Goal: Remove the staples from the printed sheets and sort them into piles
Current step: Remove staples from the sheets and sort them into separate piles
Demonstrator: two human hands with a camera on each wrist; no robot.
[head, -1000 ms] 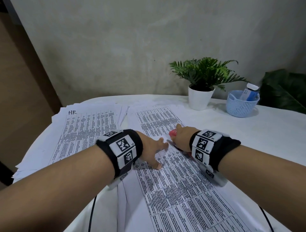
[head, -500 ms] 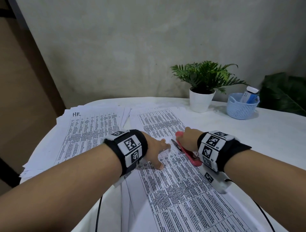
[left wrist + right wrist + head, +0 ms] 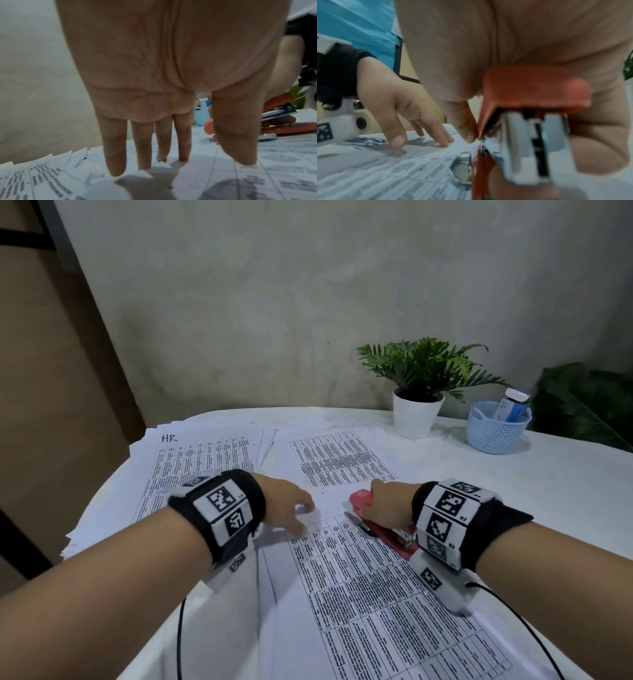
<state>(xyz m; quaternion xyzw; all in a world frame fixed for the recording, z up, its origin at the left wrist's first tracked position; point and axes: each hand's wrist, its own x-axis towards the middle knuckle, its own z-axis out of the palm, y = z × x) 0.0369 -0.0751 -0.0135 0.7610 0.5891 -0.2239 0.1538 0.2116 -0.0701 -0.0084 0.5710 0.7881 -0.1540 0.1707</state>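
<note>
**Two hands on printed sheets, the right one holding a red stapler**

Head view: the left hand rests with straight, spread fingers pressing on the top of a printed sheet that runs from both hands back toward the person. Just to its right, the right hand is wrapped over a red stapler, which lies on the same sheet, its metal tip pointing toward the left hand. Left of the left hand lies a fanned pile of sheets with "HR" handwritten at its top. Beyond both hands lies another printed sheet. Farther beyond the right hand stand one potted plant and one pale blue basket holding a box whose label is too small to read. All rest on a white table.

Left wrist view: four fingers and the thumb point down, tips touching paper. The stapler sits just beside the thumb.

Right wrist view: the right hand's fingers and thumb curl round the stapler, blurred and close. The left hand presses the sheet nearby. A small shiny metal part lies on the paper by the stapler's base.
</note>
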